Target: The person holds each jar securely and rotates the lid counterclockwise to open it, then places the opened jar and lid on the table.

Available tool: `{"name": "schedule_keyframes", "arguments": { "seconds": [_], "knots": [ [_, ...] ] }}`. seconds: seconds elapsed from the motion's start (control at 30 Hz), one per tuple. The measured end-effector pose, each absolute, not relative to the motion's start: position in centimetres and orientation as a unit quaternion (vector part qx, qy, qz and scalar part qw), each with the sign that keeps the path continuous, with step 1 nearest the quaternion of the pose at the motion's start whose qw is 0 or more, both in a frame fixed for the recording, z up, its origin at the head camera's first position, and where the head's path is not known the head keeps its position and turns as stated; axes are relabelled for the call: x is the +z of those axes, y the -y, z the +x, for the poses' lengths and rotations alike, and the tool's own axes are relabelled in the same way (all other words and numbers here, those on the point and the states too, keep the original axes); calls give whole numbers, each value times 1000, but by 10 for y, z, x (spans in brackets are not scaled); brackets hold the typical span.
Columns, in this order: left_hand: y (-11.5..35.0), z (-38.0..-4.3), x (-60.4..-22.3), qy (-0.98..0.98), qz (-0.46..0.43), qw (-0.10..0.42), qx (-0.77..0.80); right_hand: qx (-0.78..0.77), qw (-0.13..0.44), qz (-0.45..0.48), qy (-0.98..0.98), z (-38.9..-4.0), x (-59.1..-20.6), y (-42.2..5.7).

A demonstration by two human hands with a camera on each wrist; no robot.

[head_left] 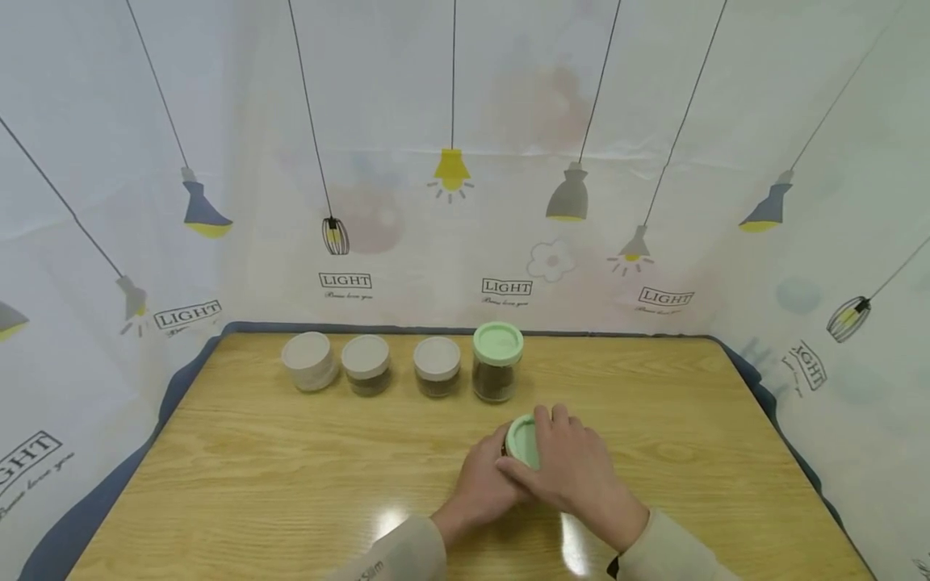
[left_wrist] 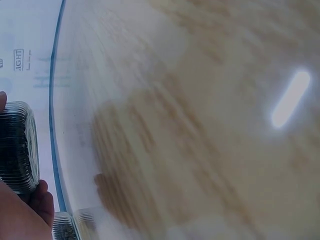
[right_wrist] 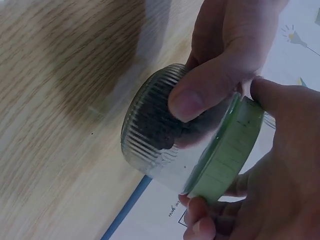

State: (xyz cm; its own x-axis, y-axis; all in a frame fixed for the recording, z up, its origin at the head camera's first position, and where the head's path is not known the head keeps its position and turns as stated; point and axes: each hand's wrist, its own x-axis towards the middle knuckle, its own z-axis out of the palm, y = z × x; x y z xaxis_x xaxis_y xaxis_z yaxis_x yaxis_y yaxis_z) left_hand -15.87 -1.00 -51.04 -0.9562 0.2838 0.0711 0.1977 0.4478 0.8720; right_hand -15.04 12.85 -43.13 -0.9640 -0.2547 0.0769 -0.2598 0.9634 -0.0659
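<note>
Above the table, my left hand [head_left: 485, 484] grips a ribbed clear glass jar [right_wrist: 152, 125] around its body, the thumb pressed along the glass. Dark contents show inside it. A light green lid [right_wrist: 227, 150] sits on the jar's mouth, and my right hand [head_left: 577, 468] holds this lid by its rim, fingers and thumb spread around it. In the right wrist view the jar is tilted, its lid toward the right palm. The left wrist view shows only the jar's lower part, at the left edge.
At the back of the wooden table [head_left: 291, 476] stands a row of jars: a white-lidded jar [head_left: 308, 363], a second [head_left: 366, 367], a third [head_left: 437, 367], then a taller green-lidded jar [head_left: 497, 363] with dark contents. A printed curtain [head_left: 407, 97] surrounds the table.
</note>
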Motion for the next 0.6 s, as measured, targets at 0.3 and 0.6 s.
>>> {"name": "schedule_keyframes", "arguments": {
  "seconds": [0.3, 0.6],
  "knots": [
    [9, -158, -510, -853, 132, 41, 504, 54, 32, 159, 985, -154, -434, -132],
    [13, -158, -510, -859, 130, 32, 494, 54, 34, 207, 976, -160, -435, -136]
  ]
}}
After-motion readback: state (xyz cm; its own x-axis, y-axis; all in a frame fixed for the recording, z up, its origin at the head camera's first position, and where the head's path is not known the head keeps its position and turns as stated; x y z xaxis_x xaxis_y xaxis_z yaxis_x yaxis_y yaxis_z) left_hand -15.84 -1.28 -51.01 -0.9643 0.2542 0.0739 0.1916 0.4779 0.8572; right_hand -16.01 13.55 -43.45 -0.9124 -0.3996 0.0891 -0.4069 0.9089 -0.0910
